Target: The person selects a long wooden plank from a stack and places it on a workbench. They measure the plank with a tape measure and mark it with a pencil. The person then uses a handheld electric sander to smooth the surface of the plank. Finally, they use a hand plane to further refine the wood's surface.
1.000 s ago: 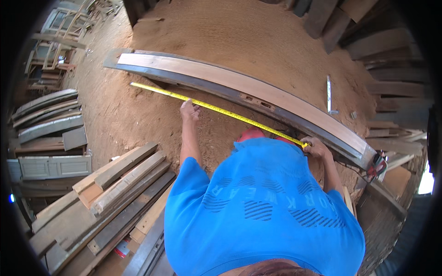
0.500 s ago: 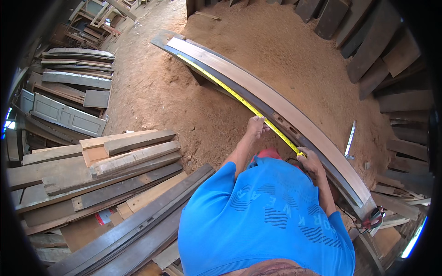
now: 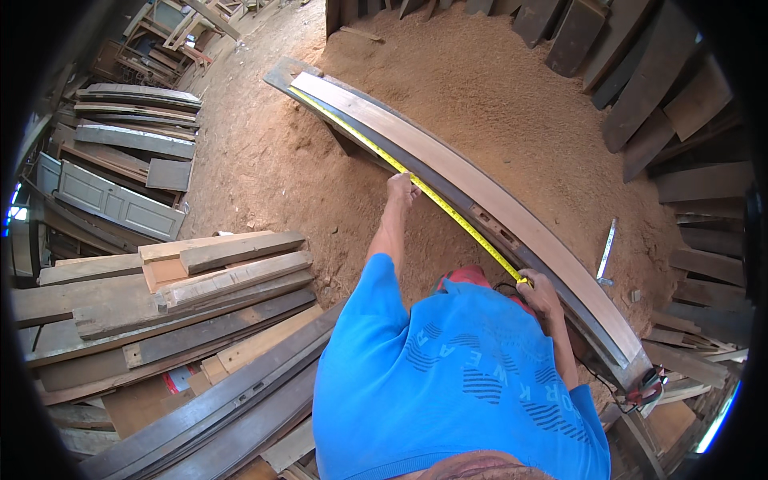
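Observation:
A yellow tape measure (image 3: 456,214) runs stretched out along the near side of a long, light wooden board (image 3: 472,192). The board lies on a darker, narrow beam-like bench (image 3: 282,74). Out on the blade, my left hand (image 3: 402,187) is closed with its fingers pinching the tape. My right hand (image 3: 541,291) is wrapped round the tape's case end, close to my body; the case itself is mostly hidden by the fingers. The blade's far end reaches the board's upper left end. Several slots (image 3: 494,224) show in the dark wood between tape and board.
Stacked planks (image 3: 232,280) lie at my left, with pale panel doors (image 3: 120,200) beyond. Dark boards (image 3: 576,36) lean along the right side. A metal square (image 3: 608,250) lies on the sawdust floor (image 3: 480,88). A corded red power tool (image 3: 644,390) sits at the bench's near end.
My left hand has slid up and left along the tape, the arm reaching further out. The tape's far end now sits nearer the board's far end. My right hand has hardly moved.

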Tool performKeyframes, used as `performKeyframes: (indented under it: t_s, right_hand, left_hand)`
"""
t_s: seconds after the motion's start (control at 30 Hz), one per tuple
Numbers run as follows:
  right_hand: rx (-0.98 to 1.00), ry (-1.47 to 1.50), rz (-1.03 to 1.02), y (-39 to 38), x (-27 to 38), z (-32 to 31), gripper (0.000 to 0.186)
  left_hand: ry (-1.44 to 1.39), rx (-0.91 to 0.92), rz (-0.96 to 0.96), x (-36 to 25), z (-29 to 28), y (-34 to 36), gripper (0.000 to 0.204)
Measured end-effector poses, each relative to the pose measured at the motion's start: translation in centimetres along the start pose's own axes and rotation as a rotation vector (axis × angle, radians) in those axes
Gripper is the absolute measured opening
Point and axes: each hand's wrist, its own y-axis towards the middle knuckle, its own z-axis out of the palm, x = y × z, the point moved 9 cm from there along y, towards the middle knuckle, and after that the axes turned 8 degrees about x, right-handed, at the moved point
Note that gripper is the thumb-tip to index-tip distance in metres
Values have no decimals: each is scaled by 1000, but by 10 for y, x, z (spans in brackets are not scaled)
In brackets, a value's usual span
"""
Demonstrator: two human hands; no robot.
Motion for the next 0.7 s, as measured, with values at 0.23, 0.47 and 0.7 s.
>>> performKeyframes:
  t_s: [0.23, 0.47, 0.7]
  right_hand:
    - [-21, -20, -53, 41, 7, 2, 49]
    - [-38, 59, -10, 17, -39, -16, 44]
    - [-239, -18, 155, -65, -175, -48, 48]
  left_hand:
    - [109, -20, -92, -3, 15, -18, 19]
    - [-21, 7, -100, 65, 62, -29, 20]
    - [73, 298, -282, 158, 123, -50, 24]
